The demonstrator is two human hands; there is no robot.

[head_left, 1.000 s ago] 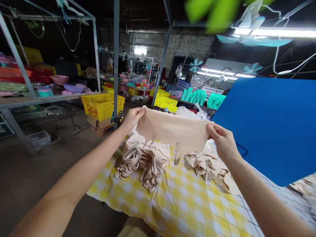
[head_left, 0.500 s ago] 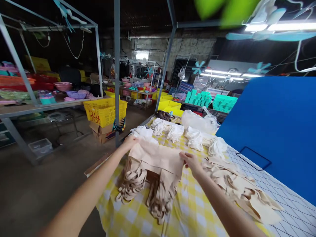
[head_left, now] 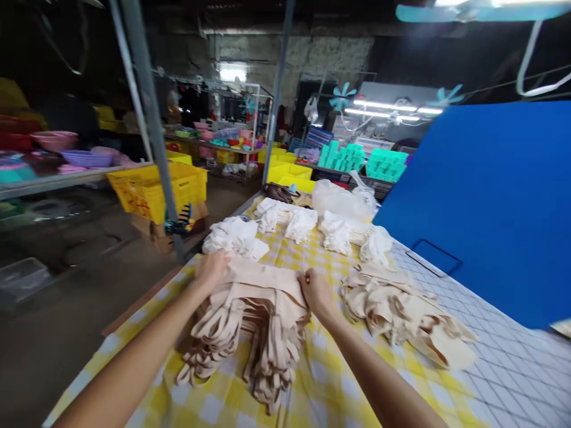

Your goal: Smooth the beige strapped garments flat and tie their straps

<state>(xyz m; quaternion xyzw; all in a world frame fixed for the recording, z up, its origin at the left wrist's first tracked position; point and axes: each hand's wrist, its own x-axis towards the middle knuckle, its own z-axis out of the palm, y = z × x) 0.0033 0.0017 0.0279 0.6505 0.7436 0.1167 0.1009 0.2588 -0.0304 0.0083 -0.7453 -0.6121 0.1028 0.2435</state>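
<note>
On the table in front of me lies a neat stack of beige fabric pieces [head_left: 263, 282], with two bunches of narrow strap-like ends hanging toward me. My left hand [head_left: 213, 272] is at the stack's far left corner; its fingers are blurred and partly hidden against the cloth. My right hand [head_left: 317, 291] is closed on the right edge of the top piece, thumb and fingers pinching it. To the right is a loose, crumpled heap of similar beige fabric pieces [head_left: 397, 309]. Crumpled white cloth [head_left: 234, 236] lies just beyond my left hand.
Beneath everything is a yellow-and-white checked tablecloth [head_left: 328, 374]. White fabric stacks [head_left: 301, 224] and a clear plastic bag [head_left: 341, 201] lie farther back. A blue panel [head_left: 486, 208] stands on the right. A metal post [head_left: 151, 113] and yellow crate [head_left: 156, 187] are on the left.
The top beige piece, held stretched between both hands before, now lies lower on the stack. Both hands have come down with it, and the view has shifted.
</note>
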